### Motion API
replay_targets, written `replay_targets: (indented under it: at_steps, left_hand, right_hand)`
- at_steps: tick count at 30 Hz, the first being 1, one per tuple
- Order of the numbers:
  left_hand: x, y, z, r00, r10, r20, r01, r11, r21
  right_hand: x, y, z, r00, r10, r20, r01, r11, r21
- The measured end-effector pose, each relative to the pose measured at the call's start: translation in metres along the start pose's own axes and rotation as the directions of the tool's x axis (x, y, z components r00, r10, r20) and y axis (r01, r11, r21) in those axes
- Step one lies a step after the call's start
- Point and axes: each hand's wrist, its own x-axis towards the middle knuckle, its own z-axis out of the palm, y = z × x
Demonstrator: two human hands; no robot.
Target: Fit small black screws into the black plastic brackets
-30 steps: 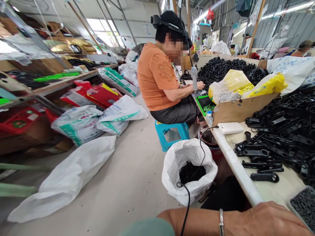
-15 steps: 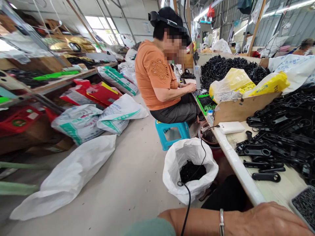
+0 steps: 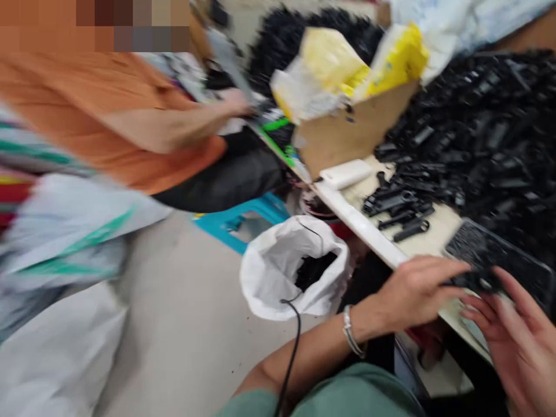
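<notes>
My left hand [image 3: 419,292], with a silver bracelet on its wrist, grips one end of a small black plastic part [image 3: 478,281]. The fingers and thumb of my right hand [image 3: 523,341] close on the other end of that part. Both hands are held over the table's front edge, just before a shallow tray [image 3: 460,242] of tiny dark pieces. Motion blur hides the part's finer shape. Beyond the tray lie loose black arm-shaped plastic parts [image 3: 397,200], some with a ring at one end.
A large heap of black parts [image 3: 486,127] covers the table's right side. A white box [image 3: 346,174] lies by a cardboard divider [image 3: 356,130]. Below the edge stands a white sack [image 3: 260,278], a black cable [image 3: 295,347] hanging before it. A co-worker in orange [image 3: 108,121] sits at left.
The view has swung right and down. My left hand, earlier reaching toward the tray at the right edge, is now nearer the middle. My right hand has come into view, and both hold a black plastic part.
</notes>
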Motion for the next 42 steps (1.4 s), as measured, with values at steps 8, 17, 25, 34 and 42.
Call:
replay_targets:
  at_steps: [8, 17, 25, 34, 42]
  left_hand:
    - [0.002, -0.007, -0.006, 0.986, 0.112, -0.123, -0.096, 0.987, 0.130]
    - [0.000, -0.014, -0.001, 0.988, 0.098, -0.117, -0.077, 0.983, 0.168]
    - [-0.001, -0.011, -0.001, 0.990, 0.115, -0.084, -0.091, 0.964, 0.248]
    - [0.000, -0.007, -0.001, 0.988, 0.144, -0.063, -0.124, 0.961, 0.246]
    - [0.000, -0.007, -0.001, 0.993, 0.110, -0.031, -0.104, 0.982, 0.161]
  right_hand:
    - [0.006, -0.009, 0.015, 0.997, 0.059, -0.045, -0.054, 0.992, 0.112]
    - [0.008, -0.006, 0.017, 0.998, 0.042, -0.045, -0.038, 0.995, 0.087]
    - [0.010, -0.005, 0.019, 0.997, 0.059, -0.043, -0.053, 0.991, 0.125]
    - [0.012, -0.003, 0.017, 0.994, 0.094, -0.064, -0.082, 0.983, 0.165]
    - [0.013, -0.005, 0.009, 0.985, 0.171, -0.020, -0.164, 0.966, 0.201]
